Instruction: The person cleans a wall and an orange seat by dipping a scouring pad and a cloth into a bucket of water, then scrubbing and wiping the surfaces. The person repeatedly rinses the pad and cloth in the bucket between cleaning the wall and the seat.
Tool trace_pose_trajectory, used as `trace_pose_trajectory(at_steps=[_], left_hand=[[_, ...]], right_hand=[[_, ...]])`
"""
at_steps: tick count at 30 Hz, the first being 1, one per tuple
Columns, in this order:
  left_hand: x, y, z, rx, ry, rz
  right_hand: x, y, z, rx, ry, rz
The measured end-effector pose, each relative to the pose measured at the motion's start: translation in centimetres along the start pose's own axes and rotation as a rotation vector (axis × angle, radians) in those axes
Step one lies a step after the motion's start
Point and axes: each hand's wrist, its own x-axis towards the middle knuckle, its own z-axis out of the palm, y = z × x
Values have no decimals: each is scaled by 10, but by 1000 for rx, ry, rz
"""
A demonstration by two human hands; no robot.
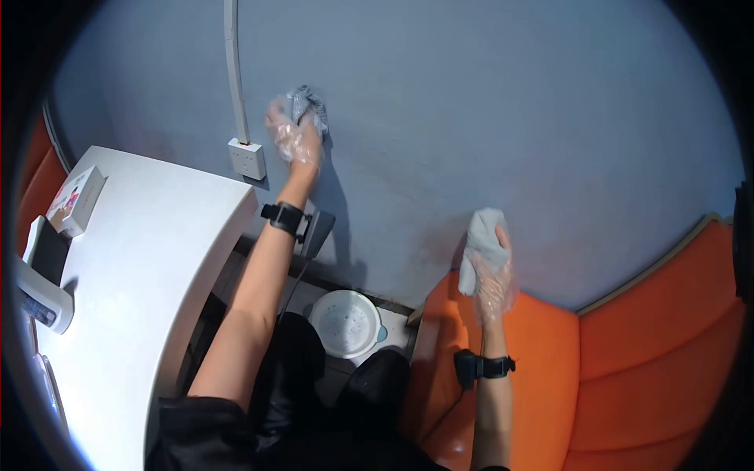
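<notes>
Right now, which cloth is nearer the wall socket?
The darker cloth in the left hand; the paler one, in the right hand, is by the orange seat.

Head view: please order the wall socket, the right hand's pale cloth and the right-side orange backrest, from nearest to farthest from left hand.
1. Wall socket, just left of the left hand.
2. Pale cloth, in the right hand.
3. Orange backrest, at far right.

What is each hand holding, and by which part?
The left hand holds a bunched grey cloth; its exact grip is unclear. The right hand holds a pale cloth along its right side.
</notes>
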Motion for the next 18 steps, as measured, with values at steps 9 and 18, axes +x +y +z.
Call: trace_pose_trajectory(at_steps=[9,18], left_hand=[[-94,78,26,-85,-616,830],[33,-29,7,82,-12,-90]], right_hand=[[-14,-22,17,361,12,229],[-14,-31,-16,319,-37,297]])
